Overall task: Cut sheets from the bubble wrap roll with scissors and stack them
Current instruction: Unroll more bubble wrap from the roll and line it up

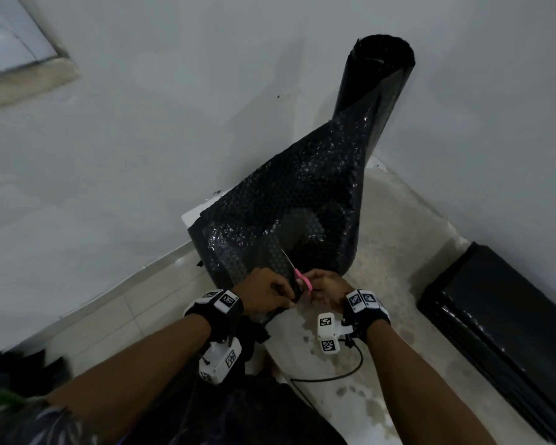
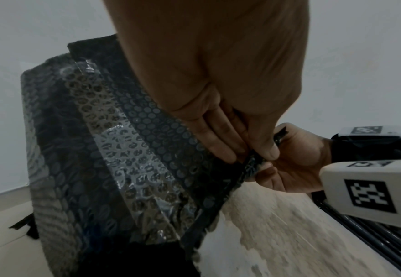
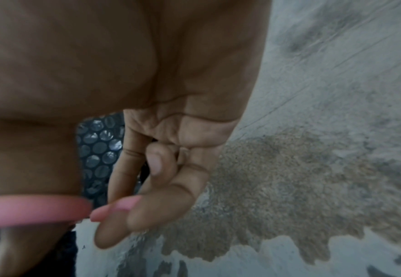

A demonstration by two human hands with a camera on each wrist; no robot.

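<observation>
The left hand [image 1: 265, 292] is pinching the near edge of the black bubble wrap sheet [image 1: 280, 220] trailing from the upright roll [image 1: 376, 88] in the corner. The right hand [image 1: 329, 285] is gripping pink-handled scissors [image 1: 297, 277] — blades entering the edge. Keeping the sheet taut and the cut straight should be helping — slack would likely be snagging.

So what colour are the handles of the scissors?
Pink scissor handles, clearest in the head view, held in the right hand.

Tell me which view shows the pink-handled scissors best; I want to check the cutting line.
The head view: the pink-handled scissors show handle and blade against the black bubble wrap sheet. The right wrist view shows only blurred pink handle loops; the left wrist view shows no scissors.
</observation>
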